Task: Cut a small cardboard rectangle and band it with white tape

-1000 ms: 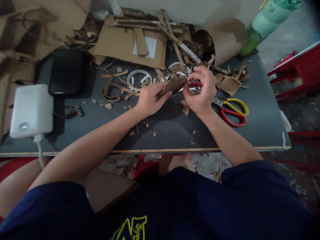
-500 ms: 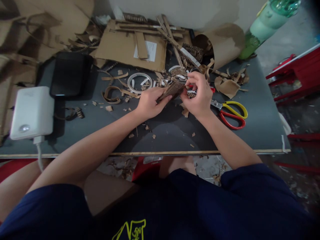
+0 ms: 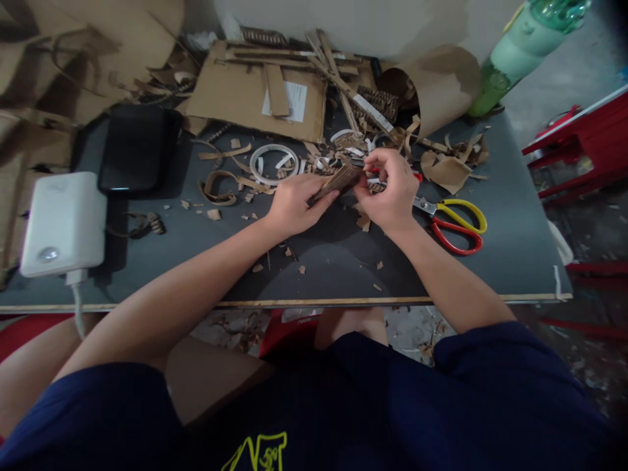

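Note:
A brown piece of corrugated cardboard point(image 3: 345, 178) with its ridges showing is tilted above the middle of the table. My left hand point(image 3: 293, 204) is closed around its left end, thumb along the near side. At the opposite end, my right hand point(image 3: 392, 190) pinches the edge between thumb and fingers; the fingertips are partly hidden. Just right of that hand lie scissors point(image 3: 456, 226) with one yellow and one red handle. Beyond both hands are cardboard scraps point(image 3: 314, 157) and a pale ring point(image 3: 252, 160), which looks like a tape roll.
A flat cardboard sheet point(image 3: 226, 91) with strips on it lies at the back. On the left are a white power bank point(image 3: 63, 222) with a cable and a black case point(image 3: 132, 147). A cardboard tube point(image 3: 446, 85) and green bottle point(image 3: 524, 49) stand back right.
My right hand has shifted slightly, its fingers curling a little lower at the cardboard's end. The cardboard piece has tilted slightly in my left hand. The rest looks the same.

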The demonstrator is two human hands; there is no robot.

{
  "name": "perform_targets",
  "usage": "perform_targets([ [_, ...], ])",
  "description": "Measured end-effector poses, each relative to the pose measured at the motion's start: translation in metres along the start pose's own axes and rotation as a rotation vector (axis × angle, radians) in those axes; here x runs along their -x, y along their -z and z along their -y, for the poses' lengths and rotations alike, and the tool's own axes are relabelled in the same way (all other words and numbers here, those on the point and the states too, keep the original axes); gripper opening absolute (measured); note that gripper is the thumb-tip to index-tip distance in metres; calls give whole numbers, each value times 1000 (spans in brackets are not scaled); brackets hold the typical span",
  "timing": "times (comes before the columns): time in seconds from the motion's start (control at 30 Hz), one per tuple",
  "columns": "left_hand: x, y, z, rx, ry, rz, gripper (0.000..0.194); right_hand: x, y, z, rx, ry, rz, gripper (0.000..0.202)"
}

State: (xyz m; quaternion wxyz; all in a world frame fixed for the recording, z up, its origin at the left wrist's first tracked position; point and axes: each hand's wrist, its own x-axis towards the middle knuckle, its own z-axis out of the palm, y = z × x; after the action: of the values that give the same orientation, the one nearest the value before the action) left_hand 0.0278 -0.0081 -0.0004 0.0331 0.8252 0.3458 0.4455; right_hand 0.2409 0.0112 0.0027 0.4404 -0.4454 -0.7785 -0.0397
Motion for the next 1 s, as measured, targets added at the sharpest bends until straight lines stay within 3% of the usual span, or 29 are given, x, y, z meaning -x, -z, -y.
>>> perform_targets([
  [0.27, 2, -5, 2, -60, -19, -7, 26, -2, -2, -6, -46, -28, -39, 31],
  [0.4, 2, -5, 4, -68, 93, -7, 27, -2, -2, -9, -52, -53, -40, 37],
  [0.53, 2, -5, 8, -115, 208, -17, 37, -2, -3, -5, -60, 41, -56, 35],
  [0.73, 3, -6, 10, -169, 158, -64, 42, -3, -1, -3, -31, 64, -55, 26],
  [1.0, 3, -5, 9, -17, 153, -5, 34, -5, 4, -2, -121, 172, -34, 28],
])
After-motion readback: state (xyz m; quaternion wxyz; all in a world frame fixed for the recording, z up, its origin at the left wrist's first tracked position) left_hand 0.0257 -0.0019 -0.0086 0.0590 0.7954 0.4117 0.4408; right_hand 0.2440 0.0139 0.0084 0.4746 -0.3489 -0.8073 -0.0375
